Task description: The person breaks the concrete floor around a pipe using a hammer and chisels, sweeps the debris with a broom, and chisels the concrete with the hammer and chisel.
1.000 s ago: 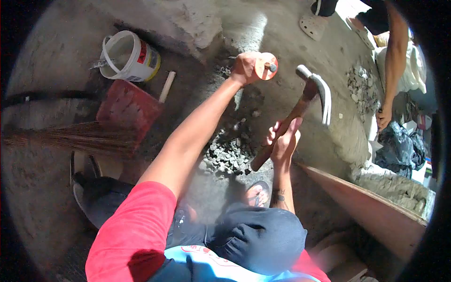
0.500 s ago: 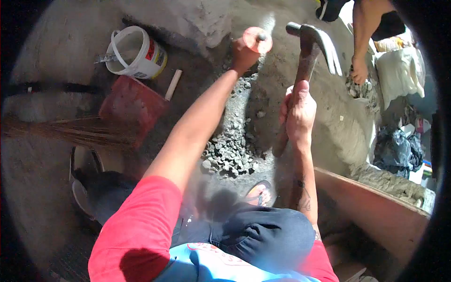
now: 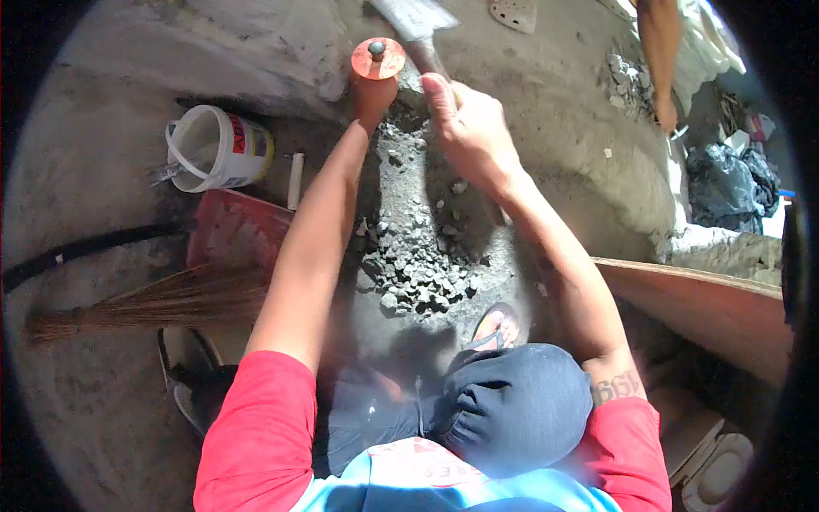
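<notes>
My left hand [image 3: 375, 96] is closed around a chisel [image 3: 377, 49] whose round orange guard sits above my fist. The chisel's lower end is hidden by the hand. My right hand [image 3: 474, 130] grips a hammer [image 3: 420, 24] by its handle. Slightly blurred, the hammer head is up and to the right of the chisel's top, apart from it. Grey rubble [image 3: 420, 277] lies in a broken strip of the concrete floor [image 3: 546, 205] between my forearms.
On the left are a white bucket [image 3: 205, 154], red dustpan [image 3: 235, 226], pale stick [image 3: 296, 181] and broom [image 3: 162, 300]. A wooden board [image 3: 708, 311] borders the right side, below a black plastic bag [image 3: 725, 188]. Another person's hand [image 3: 665, 113] reaches down at upper right.
The hammer has swung left and up from the right side, and its head is now close to the chisel. The view has shifted; the other person's hand has moved from the rubble pile.
</notes>
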Available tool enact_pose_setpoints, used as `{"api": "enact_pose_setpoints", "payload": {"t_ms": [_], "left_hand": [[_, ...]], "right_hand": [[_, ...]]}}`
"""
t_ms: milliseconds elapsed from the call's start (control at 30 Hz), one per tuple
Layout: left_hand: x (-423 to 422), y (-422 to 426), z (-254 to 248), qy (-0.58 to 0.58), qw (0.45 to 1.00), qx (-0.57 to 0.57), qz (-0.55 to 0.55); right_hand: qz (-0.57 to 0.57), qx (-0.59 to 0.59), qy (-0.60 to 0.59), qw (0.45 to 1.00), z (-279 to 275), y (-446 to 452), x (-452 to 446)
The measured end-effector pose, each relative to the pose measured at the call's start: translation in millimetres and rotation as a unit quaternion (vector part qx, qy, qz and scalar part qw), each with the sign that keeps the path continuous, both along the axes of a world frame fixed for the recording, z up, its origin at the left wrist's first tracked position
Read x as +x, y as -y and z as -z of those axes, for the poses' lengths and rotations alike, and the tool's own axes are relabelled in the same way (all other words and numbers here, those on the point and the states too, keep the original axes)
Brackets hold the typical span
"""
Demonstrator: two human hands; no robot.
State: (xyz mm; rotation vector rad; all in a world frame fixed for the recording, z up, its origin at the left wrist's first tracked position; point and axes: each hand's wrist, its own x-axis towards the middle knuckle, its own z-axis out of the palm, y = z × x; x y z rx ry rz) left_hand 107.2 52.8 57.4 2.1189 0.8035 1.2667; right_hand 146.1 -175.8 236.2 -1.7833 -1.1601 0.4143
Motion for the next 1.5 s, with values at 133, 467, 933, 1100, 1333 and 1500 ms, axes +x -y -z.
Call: {"api": "enact_pose_setpoints", "payload": {"t_ms": [133, 467, 933, 1100, 1333, 1500], "left_hand": [[3.7, -6.2, -7.8, 0.095, 0.992, -0.035, 0.075], [1.6, -9.0, -15.4, 0.047, 0.991, 0.097, 0.083], [13.6, -14.8, -4.8, 0.124, 0.988, 0.070, 0.061], [7.8, -69.7, 41.0, -0.102, 0.941, 0.321, 0.039], [17.6, -31.8, 10.0, 0.078, 0.992, 0.081, 0.062], [8.2, -7.5, -11.9, 0.003, 0.992, 0.036, 0.120]], "right_hand": [[-0.037, -0.110, 0.033, 0.993, -33.2, -15.6, 9.8], [-0.088, -0.116, 0.106, 0.984, -18.5, -28.5, 13.5], [-0.053, 0.057, 0.108, 0.991, -82.0, -31.3, 19.7], [0.017, 0.004, 0.145, 0.989, -20.4, -48.7, 17.3], [-0.066, 0.079, 0.168, 0.980, -87.0, -46.1, 28.3], [-0.033, -0.058, -0.036, 0.997, -24.9, -52.5, 10.2]]}}
